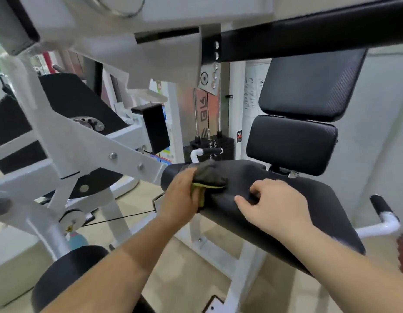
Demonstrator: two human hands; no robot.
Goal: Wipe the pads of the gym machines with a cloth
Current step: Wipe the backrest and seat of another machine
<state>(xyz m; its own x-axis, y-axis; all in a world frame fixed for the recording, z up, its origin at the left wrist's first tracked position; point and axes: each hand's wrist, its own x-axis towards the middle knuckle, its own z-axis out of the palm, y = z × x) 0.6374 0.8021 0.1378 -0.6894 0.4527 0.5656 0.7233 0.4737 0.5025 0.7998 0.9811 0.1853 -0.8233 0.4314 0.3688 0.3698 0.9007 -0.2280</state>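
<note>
at the near left a black roller pad (67, 274) sits low beside the white machine frame (83, 141), and neither hand touches it. right of it the left hand (180, 197) grips a bunched dark cloth (210, 177) with a yellow-green edge, fingers wrapped round it, and presses it onto the left end of the black seat pad (331, 206). the cloth looks soft, light and limp. it is probably best held as a wad in the palm so it follows the pad's rounded edge. the pad's skin looks smooth and a little glossy, so i judge it slick but sturdy, wanting pressure more than care. the right hand (272, 206) rests mid-seat, fingers loosely bent and holding nothing, seemingly as a brace. farther right stand the lower back pad (291, 144) and upper back pad (313, 84).
</note>
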